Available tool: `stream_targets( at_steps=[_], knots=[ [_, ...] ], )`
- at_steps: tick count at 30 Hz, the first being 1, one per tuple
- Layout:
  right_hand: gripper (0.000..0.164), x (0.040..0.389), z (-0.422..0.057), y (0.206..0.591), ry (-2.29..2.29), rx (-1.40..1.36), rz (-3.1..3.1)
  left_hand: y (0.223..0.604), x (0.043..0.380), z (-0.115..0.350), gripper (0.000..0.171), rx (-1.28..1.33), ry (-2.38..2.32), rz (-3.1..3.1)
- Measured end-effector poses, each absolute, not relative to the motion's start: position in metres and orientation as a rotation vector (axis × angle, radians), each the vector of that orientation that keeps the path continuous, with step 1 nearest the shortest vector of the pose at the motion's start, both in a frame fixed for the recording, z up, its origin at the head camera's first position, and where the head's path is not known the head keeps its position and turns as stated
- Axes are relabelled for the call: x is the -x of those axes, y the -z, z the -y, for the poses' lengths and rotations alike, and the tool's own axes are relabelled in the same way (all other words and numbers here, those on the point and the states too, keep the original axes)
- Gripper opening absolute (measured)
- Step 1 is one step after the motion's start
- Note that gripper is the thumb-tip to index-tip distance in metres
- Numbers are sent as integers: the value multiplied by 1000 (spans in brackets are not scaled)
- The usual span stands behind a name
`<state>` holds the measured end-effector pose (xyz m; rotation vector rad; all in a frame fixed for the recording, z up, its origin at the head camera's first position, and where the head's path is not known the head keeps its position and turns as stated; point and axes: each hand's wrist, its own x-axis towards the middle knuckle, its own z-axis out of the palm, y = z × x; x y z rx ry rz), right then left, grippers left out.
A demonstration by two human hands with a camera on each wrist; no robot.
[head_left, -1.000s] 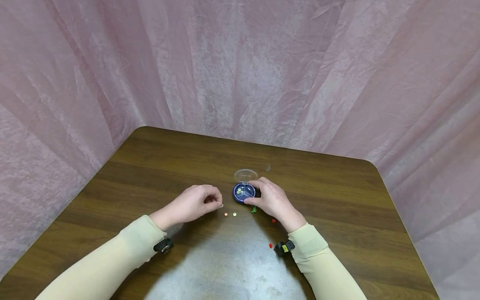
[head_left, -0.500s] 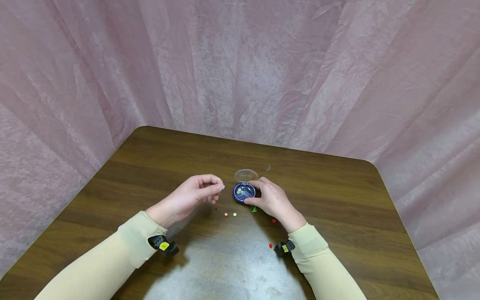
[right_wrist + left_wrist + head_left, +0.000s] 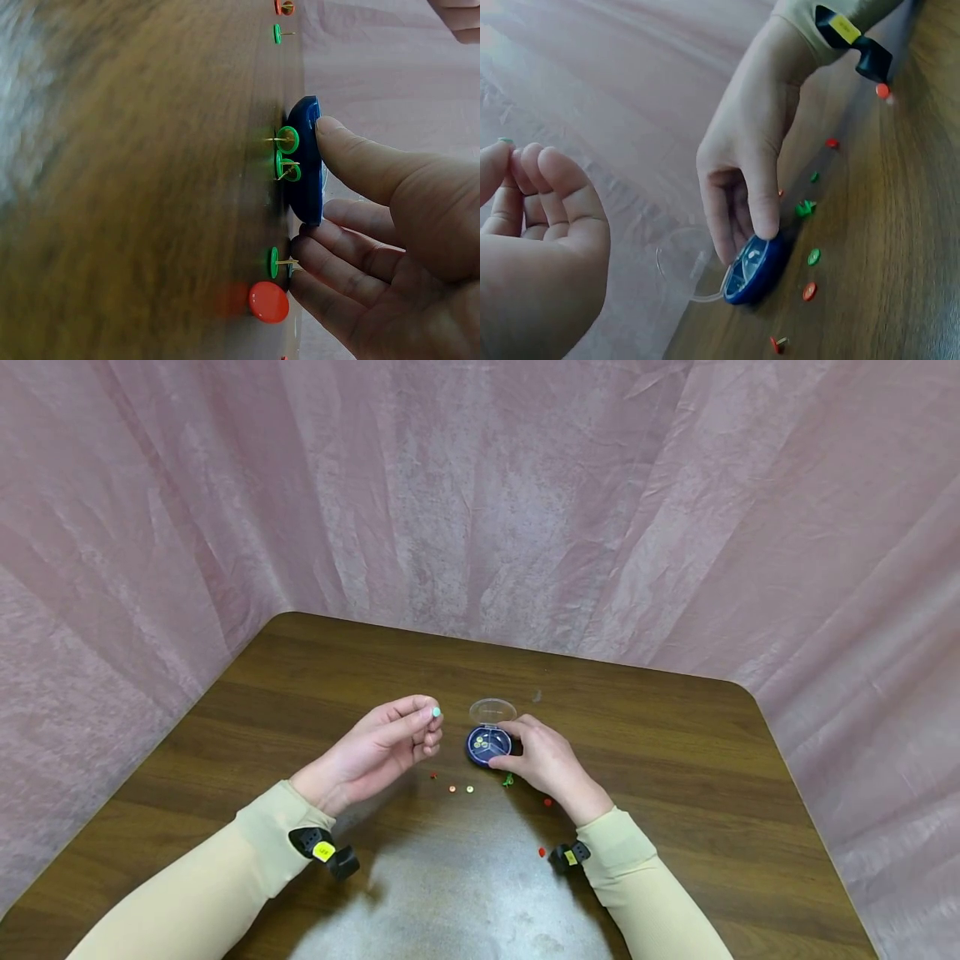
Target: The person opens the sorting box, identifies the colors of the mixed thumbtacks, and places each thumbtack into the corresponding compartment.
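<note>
My left hand (image 3: 375, 750) is raised left of the case, pinching a light green thumbtack (image 3: 437, 712) between thumb and index finger. Its other fingers are curled; the left wrist view shows only the tack's edge (image 3: 506, 139) above the fingertips. A round, dark blue divided case (image 3: 760, 283) sits on the table, its clear lid (image 3: 492, 711) tipped back. My right hand (image 3: 551, 764) grips the case by its right side, thumb at the near rim. Several tacks (image 3: 480, 742) lie in the case's left compartment. Green thumbtacks (image 3: 288, 140) lie close before the case.
Loose red thumbtacks lie by the right forearm, one (image 3: 547, 802) near the wrist and another (image 3: 542, 852) closer in. Left of the case are a green tack (image 3: 469, 789) and red tacks (image 3: 810, 291), some points up. A pink curtain (image 3: 480, 510) hangs behind the wooden table (image 3: 645, 727).
My left hand has lifted from the tabletop and turned palm inward, bringing the pinched green tack up into sight. A red tack it covered now shows. The right hand and case have stayed put.
</note>
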<state>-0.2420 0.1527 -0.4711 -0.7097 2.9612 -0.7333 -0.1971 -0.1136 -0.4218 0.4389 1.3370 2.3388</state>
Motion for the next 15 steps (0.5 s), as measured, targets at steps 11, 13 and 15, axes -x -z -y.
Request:
stream_targets(
  at_steps=[11,13,15],
  knots=[
    [62,242,-153,471,735,708,-2965,419,196,109,10,-473,-2369,-1320],
    [62,242,-153,471,732,706,-2966,421,198,107,11,-477,-2329,-1420],
    [62,242,-153,471,735,707,-2966,423,200,105,16,-459,-2259,-1573]
  ],
)
